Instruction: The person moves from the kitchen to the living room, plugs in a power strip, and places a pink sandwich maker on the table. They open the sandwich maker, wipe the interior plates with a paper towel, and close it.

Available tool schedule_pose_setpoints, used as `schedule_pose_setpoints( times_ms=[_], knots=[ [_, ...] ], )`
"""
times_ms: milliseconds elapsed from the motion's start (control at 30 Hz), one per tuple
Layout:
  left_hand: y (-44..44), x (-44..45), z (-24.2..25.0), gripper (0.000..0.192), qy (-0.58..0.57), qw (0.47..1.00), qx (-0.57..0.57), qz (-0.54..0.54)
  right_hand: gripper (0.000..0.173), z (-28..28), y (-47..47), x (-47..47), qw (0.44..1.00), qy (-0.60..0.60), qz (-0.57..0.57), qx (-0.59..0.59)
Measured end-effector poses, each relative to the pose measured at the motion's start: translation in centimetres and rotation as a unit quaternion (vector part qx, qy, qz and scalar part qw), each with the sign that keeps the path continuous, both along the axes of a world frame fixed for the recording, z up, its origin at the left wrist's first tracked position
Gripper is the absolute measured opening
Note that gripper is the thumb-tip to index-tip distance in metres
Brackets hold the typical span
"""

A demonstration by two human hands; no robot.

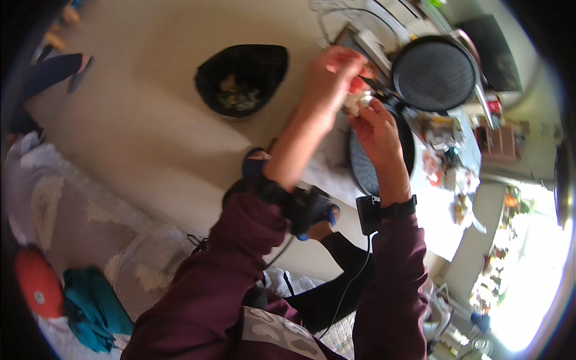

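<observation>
My left hand is raised over the near side of an open electric griddle, its fingers closed around a small dark-bladed tool. The tool's handle is hidden in the fingers. Just below it, my right hand pinches a pale, whitish piece of food between thumb and fingers; its kind is too blurred to tell. The blade is close to the pale piece, and I cannot tell if they touch. Under my right wrist is the griddle's round black lower plate. Its ridged lid stands raised beyond.
A black-lined waste bin with pale scraps stands on the floor at left. The white table carries bags and small packages. A bed or sofa with a patterned cover is at lower left. Another person's leg shows at far left.
</observation>
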State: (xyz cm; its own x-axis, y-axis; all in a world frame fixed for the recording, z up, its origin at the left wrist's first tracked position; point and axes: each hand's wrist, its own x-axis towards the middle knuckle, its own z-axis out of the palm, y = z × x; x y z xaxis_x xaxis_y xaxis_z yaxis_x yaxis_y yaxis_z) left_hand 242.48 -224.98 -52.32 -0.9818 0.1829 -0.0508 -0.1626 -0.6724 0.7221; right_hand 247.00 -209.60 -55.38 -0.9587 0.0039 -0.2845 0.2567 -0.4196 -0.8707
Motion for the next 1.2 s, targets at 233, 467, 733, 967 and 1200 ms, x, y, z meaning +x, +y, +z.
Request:
schedule_pose_setpoints(
  times_ms=[233,467,733,967,1200],
  knots=[
    [-1.6,-1.6,-0.1,0.014,0.044,0.997,-0.055,0.044,0.037,-8.2,-15.4,-7.6,0.963,0.012,-0.096,0.251],
    [-2.3,-2.4,-0.4,0.020,0.010,0.996,-0.069,0.064,0.047,-9.5,-11.1,-5.8,0.961,0.164,-0.010,0.224],
    [-0.4,-1.2,1.1,0.028,0.047,0.985,-0.162,0.033,0.025,3.1,1.1,15.7,0.990,0.025,-0.083,0.115],
    [6.3,-8.4,11.5,0.041,0.291,0.904,-0.315,-0.007,0.023,-0.5,17.1,20.8,0.885,0.077,-0.439,-0.133],
    [16.8,-17.4,14.4,0.039,0.366,0.776,-0.511,-0.050,0.020,-4.1,20.1,20.4,0.897,0.084,-0.392,-0.185]
  ],
)
